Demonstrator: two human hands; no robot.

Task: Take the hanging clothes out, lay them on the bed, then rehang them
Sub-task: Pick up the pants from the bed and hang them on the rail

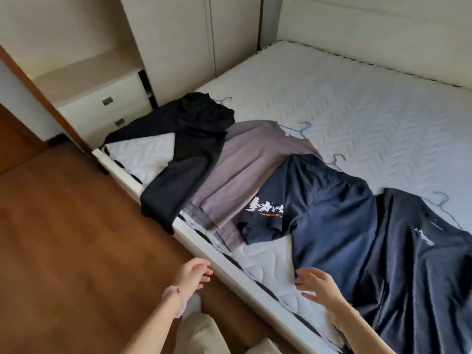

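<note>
Left to right on the bed (357,103) lay a black garment (189,149), mauve shirt (245,169), navy tee (327,215) and dark tee (413,272), hangers inside. My left hand (194,274) hung loosely curled and empty; my right hand (321,287) was spread, empty, beside the navy hem. I judged laying-out complete; rehanging called for gripping a hanger hook.

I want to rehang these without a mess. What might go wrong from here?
The garments overlap: lifting the navy printed T-shirt may drag the grey shirt or the dark shirt along. The black garment hangs over the bed's edge and may slide to the floor. Both hands, left hand and right hand, are empty.
</note>
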